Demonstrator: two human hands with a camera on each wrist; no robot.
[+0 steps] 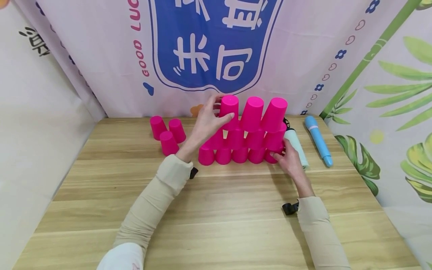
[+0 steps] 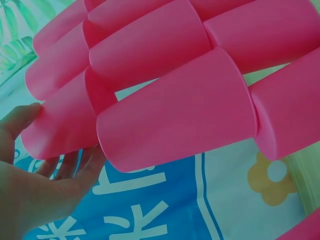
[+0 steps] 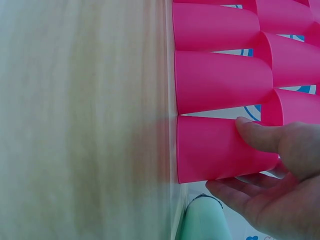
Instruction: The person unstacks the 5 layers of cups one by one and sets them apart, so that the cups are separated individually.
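Observation:
Pink cups stand upside down in a stacked wall of three rows, with several in the bottom row [image 1: 239, 155], several in the middle row [image 1: 235, 139], and three on top. My left hand [image 1: 210, 122] grips the top row's left cup [image 1: 229, 108], thumb in front and fingers behind; the left wrist view shows that cup [image 2: 62, 117] resting on the row below. Down at the right end, my right hand [image 1: 291, 159] holds the bottom row's last cup [image 3: 215, 150] between thumb and fingers. Its base sits on the table.
Three loose pink cups [image 1: 168, 142] stand upside down left of the wall. To the right are a mint-green cylinder [image 1: 296, 148] and a light blue stick-shaped object [image 1: 318, 140]. A printed cloth [image 1: 118, 48] hangs behind the wooden table [image 1: 236, 225].

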